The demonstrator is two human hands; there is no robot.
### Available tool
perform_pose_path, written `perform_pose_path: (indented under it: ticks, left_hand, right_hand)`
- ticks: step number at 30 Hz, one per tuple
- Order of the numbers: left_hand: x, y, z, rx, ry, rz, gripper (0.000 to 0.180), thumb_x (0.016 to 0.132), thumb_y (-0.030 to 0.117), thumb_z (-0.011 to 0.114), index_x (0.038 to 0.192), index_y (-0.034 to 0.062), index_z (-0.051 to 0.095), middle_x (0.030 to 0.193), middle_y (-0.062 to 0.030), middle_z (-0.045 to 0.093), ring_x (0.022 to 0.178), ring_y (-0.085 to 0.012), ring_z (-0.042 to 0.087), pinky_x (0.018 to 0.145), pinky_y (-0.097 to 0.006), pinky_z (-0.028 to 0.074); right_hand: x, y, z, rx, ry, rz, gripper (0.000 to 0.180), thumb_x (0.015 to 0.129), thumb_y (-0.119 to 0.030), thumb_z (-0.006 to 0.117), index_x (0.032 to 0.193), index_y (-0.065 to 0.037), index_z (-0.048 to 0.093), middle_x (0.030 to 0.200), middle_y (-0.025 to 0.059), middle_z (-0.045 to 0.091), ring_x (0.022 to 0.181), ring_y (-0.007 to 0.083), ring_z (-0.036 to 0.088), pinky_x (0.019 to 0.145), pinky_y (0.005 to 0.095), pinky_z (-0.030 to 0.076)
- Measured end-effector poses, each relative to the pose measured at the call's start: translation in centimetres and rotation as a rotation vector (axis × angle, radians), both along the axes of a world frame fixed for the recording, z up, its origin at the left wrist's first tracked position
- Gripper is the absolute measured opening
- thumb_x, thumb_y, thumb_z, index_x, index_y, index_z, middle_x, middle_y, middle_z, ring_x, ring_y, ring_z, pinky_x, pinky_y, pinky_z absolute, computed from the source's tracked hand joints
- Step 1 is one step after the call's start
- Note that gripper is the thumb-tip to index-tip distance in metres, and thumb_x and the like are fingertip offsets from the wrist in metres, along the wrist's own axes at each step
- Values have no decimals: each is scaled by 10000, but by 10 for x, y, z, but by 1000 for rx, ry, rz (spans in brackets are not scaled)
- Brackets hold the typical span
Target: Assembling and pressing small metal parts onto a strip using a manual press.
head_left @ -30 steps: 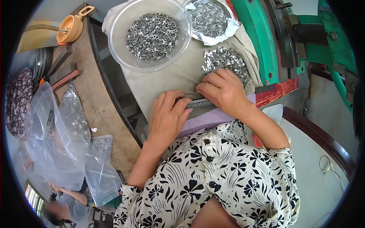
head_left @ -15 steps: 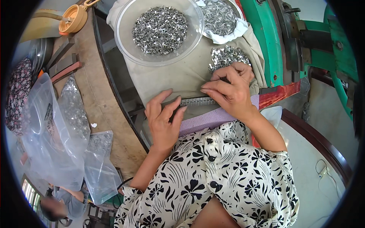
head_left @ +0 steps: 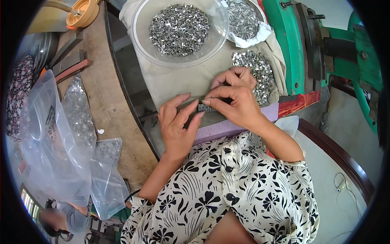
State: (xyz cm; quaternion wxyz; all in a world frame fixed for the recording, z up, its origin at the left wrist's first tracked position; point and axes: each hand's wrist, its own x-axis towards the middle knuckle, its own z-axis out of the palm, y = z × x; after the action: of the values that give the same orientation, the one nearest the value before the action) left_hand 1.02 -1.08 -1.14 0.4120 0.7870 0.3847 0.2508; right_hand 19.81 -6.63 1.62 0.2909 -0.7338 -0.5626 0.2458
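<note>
Far left we see clear plastic bags [head_left: 61,138] of small shiny metal bits slumped on the wooden bench [head_left: 109,101], with an orange funnel-like cup [head_left: 83,12] up top. None of it is touched.

Next over, the left hand [head_left: 176,126] lies palm down, fingers spread and gently curled, fingertips pressing on the near end of a thin metal strip [head_left: 205,107] that lies on the beige cloth [head_left: 178,83]. It is a flat press, not a closed grasp; nothing is wrapped in the hand.

The strip sits between both hands, just above the purple checked cloth [head_left: 227,127] on the lap. It looks like a row of tiny metal pieces lined up edge to edge. We judge it light, stiff along each piece but loose as a row, smooth and slippery, easy to scatter. Best held by pinching the long edges or pressing from above, not lifting by one end.

The right hand [head_left: 237,103] has thumb and forefinger nearly closed in a pinch at the strip's far end; whether a single piece is between them we cannot tell, too small.

Behind it is a clear bowl [head_left: 140,36] heaped with the same pieces, a second dish [head_left: 260,24] and a loose pile [head_left: 254,69] just beside the right hand. Far right is a green machine frame [head_left: 292,49].
</note>
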Motion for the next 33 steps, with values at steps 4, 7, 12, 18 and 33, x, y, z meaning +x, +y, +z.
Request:
perform_pose_path:
  ticks: [4, 7, 12, 18, 33]
  left_hand:
    - [-1, 0, 0, 20, -12, -4, 313, 727, 84, 802, 1036, 86, 750, 1217, -63, 639, 1064, -277, 567, 918, -384, 432]
    - [-1, 0, -1, 31, -21, -8, 291, 725, 71, 800, 1012, 82, 754, 1220, -66, 643, 1059, -278, 571, 912, -385, 435]
    - [-1, -1, -2, 36, -27, -15, 276, 716, 60, 800, 987, 79, 753, 1223, -72, 647, 1066, -283, 573, 917, -393, 432]
    - [-2, -1, -2, 17, -27, -7, 240, 715, 51, 794, 948, 80, 747, 1230, -75, 647, 1088, -287, 573, 932, -400, 425]
    - [-1, -2, -3, -7, -38, 4, 218, 718, 47, 792, 926, 87, 739, 1239, -67, 640, 1087, -282, 564, 932, -395, 421]
  right_hand:
    - [-3, 2, -1, -25, -13, 3, 118, 734, -232, 824, 817, -156, 789, 987, -45, 615, 1080, 245, 424, 977, 419, 259]
    - [-4, 2, -3, -24, -2, -5, 124, 730, -237, 826, 815, -153, 792, 993, -43, 613, 1082, 250, 422, 978, 423, 257]
    - [-8, 2, 0, -20, -57, -15, 136, 717, -250, 834, 812, -160, 796, 1011, -44, 610, 1093, 257, 421, 982, 441, 253]
    - [-11, 0, -3, 2, -98, -34, 152, 703, -274, 842, 821, -187, 804, 1028, -47, 602, 1101, 265, 423, 981, 448, 251]
    - [-12, 3, -2, -33, -77, -27, 148, 718, -291, 830, 803, -173, 800, 1035, -37, 596, 1131, 300, 406, 968, 477, 224]
